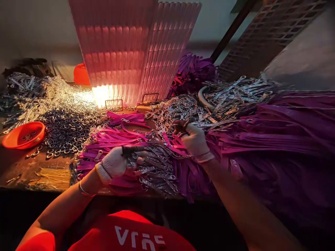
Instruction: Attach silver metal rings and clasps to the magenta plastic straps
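My left hand (115, 163) wears a white knitted glove with a black cover on a finger. Its fingers are curled round small shiny metal pieces (132, 158), which look like rings. My right hand (195, 141), also in a white glove with dark finger covers, is closed over the near edge of a pile of metal clasps (183, 113); what its fingertips pinch is hidden. Under and between the hands lie pink straps (115, 137) with metal ends and a heap of finished-looking strap ends with silver clips (158, 164).
A mound of metal rings (65, 129) and an orange bowl (24, 136) with a few rings are at left, near yellowish strips (52, 177). Long purple straps (274, 146) cover the right. Upright translucent ribbed sheets (117, 52) stand behind, with a bright glow at their foot.
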### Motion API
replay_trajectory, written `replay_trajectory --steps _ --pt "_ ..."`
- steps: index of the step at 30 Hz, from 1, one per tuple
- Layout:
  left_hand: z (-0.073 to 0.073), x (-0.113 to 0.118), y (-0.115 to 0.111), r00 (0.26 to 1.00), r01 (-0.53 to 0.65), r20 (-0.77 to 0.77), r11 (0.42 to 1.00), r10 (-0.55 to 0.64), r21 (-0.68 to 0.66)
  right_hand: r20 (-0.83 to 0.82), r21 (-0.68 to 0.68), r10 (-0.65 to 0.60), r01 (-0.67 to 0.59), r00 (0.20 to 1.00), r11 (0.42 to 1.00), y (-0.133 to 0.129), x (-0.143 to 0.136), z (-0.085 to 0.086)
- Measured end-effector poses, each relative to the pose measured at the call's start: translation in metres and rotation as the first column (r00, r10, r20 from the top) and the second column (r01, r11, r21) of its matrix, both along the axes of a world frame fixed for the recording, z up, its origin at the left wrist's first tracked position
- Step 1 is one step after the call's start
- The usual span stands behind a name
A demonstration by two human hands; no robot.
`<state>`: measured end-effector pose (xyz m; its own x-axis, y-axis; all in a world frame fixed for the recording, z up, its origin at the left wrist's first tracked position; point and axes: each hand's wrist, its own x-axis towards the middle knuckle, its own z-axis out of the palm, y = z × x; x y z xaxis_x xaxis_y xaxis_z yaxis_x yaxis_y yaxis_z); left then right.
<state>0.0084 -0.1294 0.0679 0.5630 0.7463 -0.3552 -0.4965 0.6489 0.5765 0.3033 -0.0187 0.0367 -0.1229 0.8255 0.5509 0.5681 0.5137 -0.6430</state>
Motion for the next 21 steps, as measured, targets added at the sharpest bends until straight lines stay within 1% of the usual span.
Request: replay_trajectory --steps 1,2,3,5,7,9,11,14,16,17,19,21 --pt "0.002 0.004 -0.003 0.998 -0.016 -0.057 1.000 0.018 0.025 -0.021 -0.039 0.089 -0.090 0.996 0.995 -0.016 -0.014 0.002" --pt "0.004 0.007 -0.007 0.993 -0.031 -0.111 0.998 0.037 0.057 -0.040 -0.061 0.148 -0.150 0.988 0.987 -0.033 -0.028 0.002" --pt "0.007 0.011 -0.011 0.986 -0.040 -0.160 0.995 0.055 0.096 -0.056 -0.081 0.191 -0.195 0.980 0.977 -0.050 -0.040 0.003" --pt "0.013 0.018 -0.021 0.972 -0.038 -0.222 0.983 0.078 0.177 -0.046 -0.083 0.231 -0.234 0.972 0.969 -0.083 -0.058 0.003" --pt "0.018 0.022 -0.031 0.970 -0.004 -0.235 0.976 0.057 0.219 0.043 -0.038 0.246 -0.244 0.968 0.969 -0.110 -0.070 0.005" --pt "0.019 0.025 -0.042 0.975 0.077 -0.222 0.974 -0.028 0.215 0.184 0.034 0.248 -0.259 0.951 0.965 -0.132 -0.077 0.009" --pt "0.017 0.027 -0.052 0.977 0.132 -0.192 0.972 -0.094 0.197 0.321 0.078 0.258 -0.297 0.911 0.952 -0.150 -0.083 0.014" --pt "0.011 0.028 -0.066 0.976 0.183 -0.148 0.972 -0.161 0.147 0.492 0.120 0.221 -0.317 0.842 0.941 -0.170 -0.091 0.020" --pt "0.008 0.026 -0.071 0.961 0.245 -0.151 0.966 -0.230 0.087 0.589 0.158 0.150 -0.296 0.794 0.942 -0.179 -0.093 0.022" --pt "0.008 0.025 -0.073 0.952 0.261 -0.185 0.961 -0.242 0.086 0.637 0.174 0.107 -0.277 0.763 0.945 -0.182 -0.094 0.023" --pt "0.010 0.022 -0.076 0.938 0.223 -0.308 0.959 -0.162 0.174 0.713 0.188 0.017 -0.214 0.701 0.959 -0.188 -0.093 0.027" --pt "0.014 0.019 -0.080 0.921 0.181 -0.386 0.935 -0.052 0.306 0.748 0.166 -0.039 -0.129 0.663 0.978 -0.193 -0.089 0.033"
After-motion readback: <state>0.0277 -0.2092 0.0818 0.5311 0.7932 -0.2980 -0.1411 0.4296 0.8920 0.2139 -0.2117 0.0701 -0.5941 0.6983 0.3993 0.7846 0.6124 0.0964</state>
